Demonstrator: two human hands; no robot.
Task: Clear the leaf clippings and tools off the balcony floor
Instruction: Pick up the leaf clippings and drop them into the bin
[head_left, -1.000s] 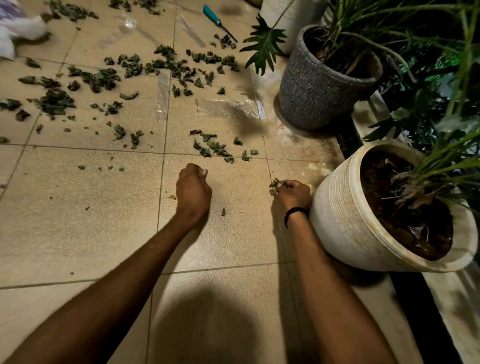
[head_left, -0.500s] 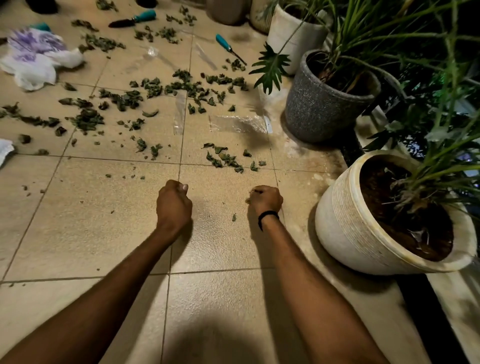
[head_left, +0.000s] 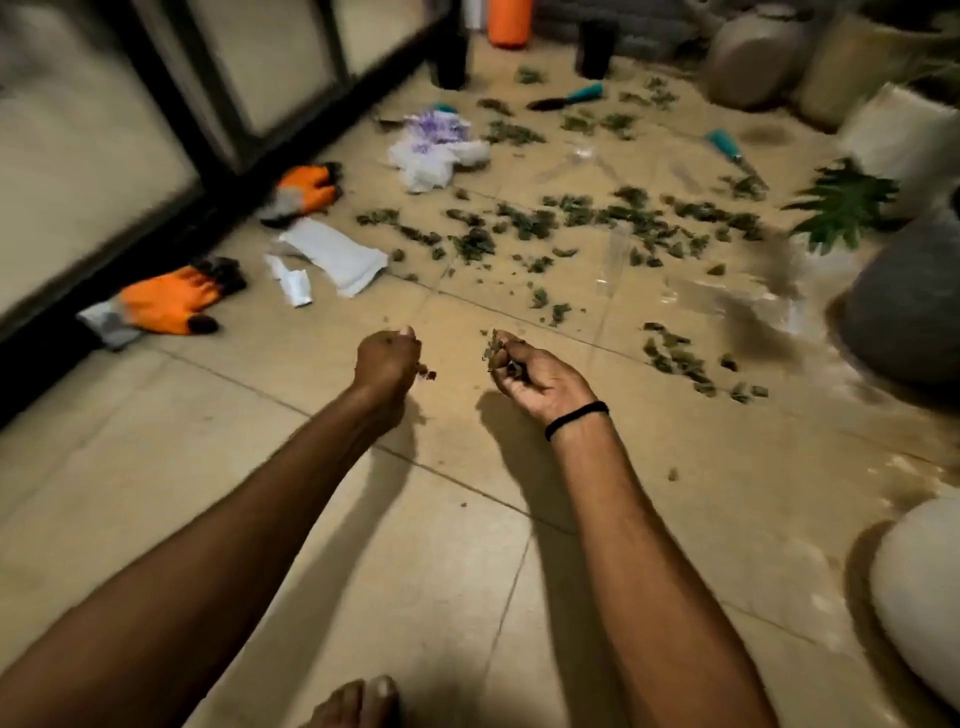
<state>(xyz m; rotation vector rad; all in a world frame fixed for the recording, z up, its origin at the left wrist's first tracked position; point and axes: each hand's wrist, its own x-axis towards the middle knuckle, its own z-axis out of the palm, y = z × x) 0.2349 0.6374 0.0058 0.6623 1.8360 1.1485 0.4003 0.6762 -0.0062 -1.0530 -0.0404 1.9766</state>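
Observation:
Green leaf clippings (head_left: 540, 223) lie scattered over the beige tiled floor ahead, with a smaller patch (head_left: 685, 358) to the right. My left hand (head_left: 387, 361) is a closed fist above the floor, with a few bits showing at its edge. My right hand (head_left: 535, 376) is turned palm up, fingers curled around a bunch of clippings. Two teal-handled tools lie farther off: a dark-bladed one (head_left: 566, 97) at the back and another (head_left: 730, 148) to the right.
Two orange gloves (head_left: 166, 301) (head_left: 306, 192) lie by the black-framed door (head_left: 208, 156) on the left. White packets (head_left: 332, 260) and a white and purple bag (head_left: 436, 145) sit on the tiles. Pots stand at the right: grey (head_left: 909, 312), white (head_left: 924, 587). My foot (head_left: 358, 704) shows at the bottom.
The view has swung left, and gloves and door have come into sight. My right hand has lifted off the floor and turned palm up with clippings. My left fist has risen too.

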